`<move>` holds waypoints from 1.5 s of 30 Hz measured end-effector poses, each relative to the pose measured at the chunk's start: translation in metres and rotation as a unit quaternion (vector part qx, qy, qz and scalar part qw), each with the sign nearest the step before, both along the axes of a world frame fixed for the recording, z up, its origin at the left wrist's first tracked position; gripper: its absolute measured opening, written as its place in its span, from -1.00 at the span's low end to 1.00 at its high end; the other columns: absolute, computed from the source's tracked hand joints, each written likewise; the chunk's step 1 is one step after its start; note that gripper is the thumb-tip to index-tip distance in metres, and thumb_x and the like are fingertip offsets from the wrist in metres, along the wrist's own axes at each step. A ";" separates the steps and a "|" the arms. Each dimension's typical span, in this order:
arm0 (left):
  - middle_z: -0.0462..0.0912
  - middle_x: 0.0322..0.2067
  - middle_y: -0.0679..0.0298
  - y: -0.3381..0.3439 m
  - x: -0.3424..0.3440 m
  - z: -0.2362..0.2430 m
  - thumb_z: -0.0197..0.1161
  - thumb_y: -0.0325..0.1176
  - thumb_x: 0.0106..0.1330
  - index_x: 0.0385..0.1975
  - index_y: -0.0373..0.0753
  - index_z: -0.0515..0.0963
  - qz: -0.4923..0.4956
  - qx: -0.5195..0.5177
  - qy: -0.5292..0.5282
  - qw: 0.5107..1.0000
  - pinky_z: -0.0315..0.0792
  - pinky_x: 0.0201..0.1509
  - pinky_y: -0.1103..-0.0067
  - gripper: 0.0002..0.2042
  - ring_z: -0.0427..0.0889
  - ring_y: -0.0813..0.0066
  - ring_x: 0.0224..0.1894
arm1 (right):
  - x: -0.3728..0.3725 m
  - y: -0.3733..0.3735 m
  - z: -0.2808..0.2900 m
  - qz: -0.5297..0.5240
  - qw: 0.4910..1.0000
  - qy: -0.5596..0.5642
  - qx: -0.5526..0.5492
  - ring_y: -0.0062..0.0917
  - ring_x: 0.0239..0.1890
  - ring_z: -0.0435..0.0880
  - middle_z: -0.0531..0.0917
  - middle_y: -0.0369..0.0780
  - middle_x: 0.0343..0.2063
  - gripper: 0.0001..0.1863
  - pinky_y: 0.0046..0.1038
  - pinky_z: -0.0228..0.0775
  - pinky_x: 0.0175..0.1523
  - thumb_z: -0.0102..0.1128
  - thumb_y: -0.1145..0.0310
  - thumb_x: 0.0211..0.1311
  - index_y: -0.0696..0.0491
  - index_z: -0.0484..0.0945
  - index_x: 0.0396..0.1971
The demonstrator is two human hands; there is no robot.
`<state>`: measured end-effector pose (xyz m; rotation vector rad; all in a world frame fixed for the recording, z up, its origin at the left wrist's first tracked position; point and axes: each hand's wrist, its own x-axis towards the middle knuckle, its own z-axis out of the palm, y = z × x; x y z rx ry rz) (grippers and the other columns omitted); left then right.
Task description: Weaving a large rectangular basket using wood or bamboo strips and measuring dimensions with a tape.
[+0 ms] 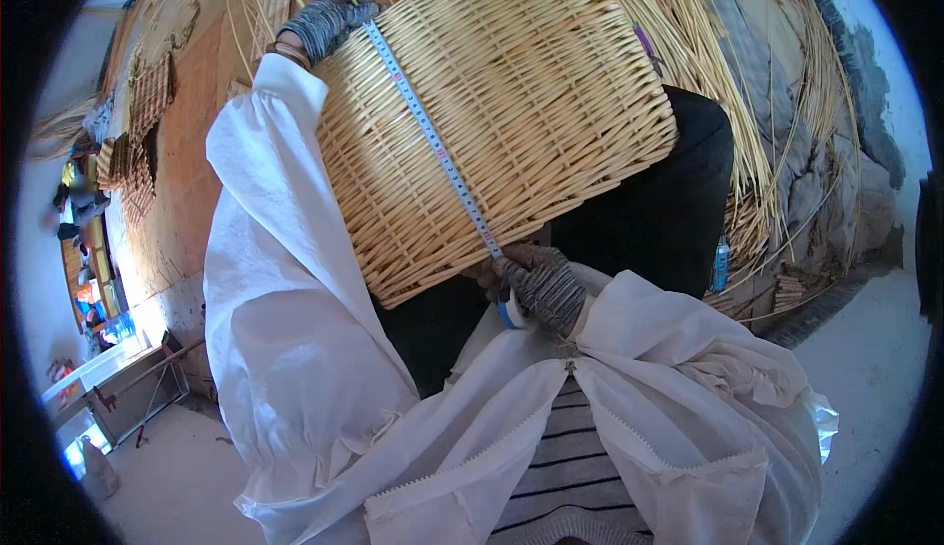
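Note:
A pale woven wicker panel (531, 83), perhaps the side of a basket, lies tilted across my black-trousered lap. Across its weave runs the blade of a tape measure (433, 140), pulled straight from the far left edge to the near edge. My left hand (332, 26), in a grey knit glove, is closed at the far edge by the tape's end; its fingertips are partly hidden. At the near edge my gloved right hand (546, 287) grips the tape measure's body, a bit of blue showing under the fingers.
Long bundles of loose wicker rods (703, 63) lie to the right over grey cloth. A small blue bottle (721, 265) stands beside them. Thin stakes fan out beyond the panel over a brown wooden board (202, 151). Woven scraps (147, 102) lie at the far left.

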<state>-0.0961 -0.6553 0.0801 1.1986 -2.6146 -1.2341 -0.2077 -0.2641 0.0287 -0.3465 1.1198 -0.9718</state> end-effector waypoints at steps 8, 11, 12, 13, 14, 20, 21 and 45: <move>0.58 -0.49 0.25 0.002 -0.002 -0.023 0.27 -0.30 0.00 -0.39 -0.31 0.55 0.149 -0.057 0.175 0.972 0.35 -0.27 0.62 -0.77 0.50 0.49 -0.40 | -0.002 0.001 -0.005 -0.019 0.996 -0.066 0.057 -0.51 -0.52 0.54 0.58 -0.15 -0.51 -0.80 -0.50 0.44 -0.37 0.02 0.42 0.12 0.23 0.49 -0.31; 0.57 -0.38 0.11 0.003 -0.018 -0.008 0.28 -0.17 -0.01 -0.27 -0.37 0.47 0.162 -0.139 0.034 0.976 0.35 -0.17 0.54 -0.60 0.52 0.29 -0.30 | -0.013 -0.001 -0.004 -0.027 0.996 -0.078 0.029 -0.50 -0.51 0.54 0.57 -0.14 -0.51 -0.80 -0.50 0.45 -0.39 0.03 0.42 0.11 0.22 0.49 -0.31; 0.57 -0.38 0.09 0.003 -0.026 -0.002 0.24 -0.13 0.02 -0.29 -0.38 0.45 0.232 -0.227 -0.095 0.941 0.32 -0.12 0.53 -0.59 0.51 0.25 -0.26 | -0.020 -0.001 -0.002 -0.040 0.995 -0.095 0.018 -0.51 -0.52 0.54 0.57 -0.15 -0.52 -0.80 -0.50 0.45 -0.40 0.04 0.41 0.11 0.22 0.49 -0.33; 0.54 -0.35 0.01 -0.008 -0.007 -0.012 0.24 -0.12 0.02 -0.24 -0.39 0.41 0.242 -0.422 0.012 0.874 0.33 -0.15 0.46 -0.54 0.50 0.13 -0.26 | -0.026 -0.002 0.002 -0.029 0.994 -0.101 0.009 -0.51 -0.52 0.54 0.57 -0.15 -0.52 -0.80 -0.50 0.45 -0.40 0.04 0.41 0.11 0.22 0.49 -0.33; 0.54 -0.35 0.01 -0.004 -0.021 -0.005 0.24 -0.12 0.02 -0.24 -0.39 0.41 0.238 -0.422 0.016 0.875 0.33 -0.15 0.46 -0.54 0.50 0.13 -0.26 | -0.041 -0.001 0.003 -0.020 0.995 -0.097 0.020 -0.52 -0.52 0.56 0.58 -0.14 -0.50 -0.77 -0.52 0.45 -0.41 0.06 0.37 0.10 0.22 0.48 -0.31; 0.55 -0.39 0.05 -0.050 -0.049 -0.036 0.13 -0.25 0.07 -0.28 -0.33 0.45 0.284 0.151 0.022 0.947 0.40 -0.28 0.52 -0.70 0.54 0.24 -0.36 | -0.069 0.003 -0.004 -0.025 0.986 -0.159 0.040 -0.51 -0.57 0.57 0.59 -0.15 -0.53 -0.73 -0.52 0.46 -0.45 0.11 0.30 0.06 0.23 0.48 -0.37; 0.55 -0.39 0.05 -0.055 -0.043 -0.048 0.13 -0.25 0.07 -0.28 -0.33 0.45 0.283 0.148 0.022 0.947 0.40 -0.28 0.52 -0.70 0.54 0.24 -0.36 | -0.068 0.002 -0.006 -0.016 0.987 -0.152 0.045 -0.51 -0.58 0.57 0.59 -0.15 -0.54 -0.74 -0.52 0.46 -0.46 0.11 0.31 0.06 0.22 0.48 -0.37; 0.53 -0.24 0.29 -0.033 -0.047 -0.030 0.03 -0.19 0.21 -0.14 -0.28 0.44 -0.032 0.140 0.100 0.984 0.30 -0.06 0.68 -0.67 0.45 0.53 -0.19 | -0.061 0.004 -0.014 -0.006 0.999 -0.023 0.047 -0.56 -0.42 0.55 0.58 -0.16 -0.46 -0.77 -0.56 0.43 -0.32 0.04 0.37 0.12 0.23 0.49 -0.31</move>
